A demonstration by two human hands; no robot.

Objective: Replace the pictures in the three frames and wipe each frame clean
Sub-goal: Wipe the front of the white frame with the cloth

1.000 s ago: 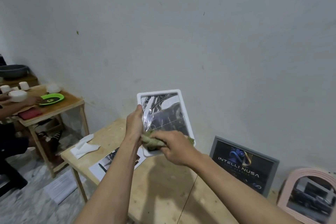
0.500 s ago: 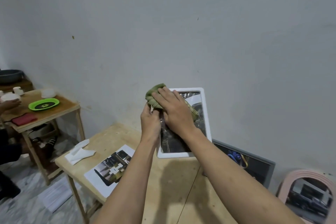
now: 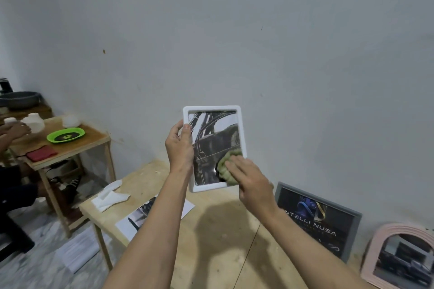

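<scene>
My left hand [image 3: 179,148] grips the left edge of a white picture frame [image 3: 212,109] and holds it upright above the wooden table [image 3: 211,241]. The frame shows a dark car picture. My right hand [image 3: 250,183] presses a green cloth [image 3: 226,166] against the lower right part of the frame's glass. A grey frame [image 3: 352,220] with a dark logo picture leans on the wall at the right. Beside it stands a pink arched frame [image 3: 373,251] with a car picture.
A loose printed picture [image 3: 133,220] and a crumpled white tissue [image 3: 109,197] lie on the table's left part. To the left stands a smaller wooden table [image 3: 94,135] with a green tray [image 3: 65,135], a red cloth and white cups; another person's hand [image 3: 14,128] rests there.
My right hand has slid the green cloth from the frame's top left corner down to its lower right. The view has shifted a little to the right.
</scene>
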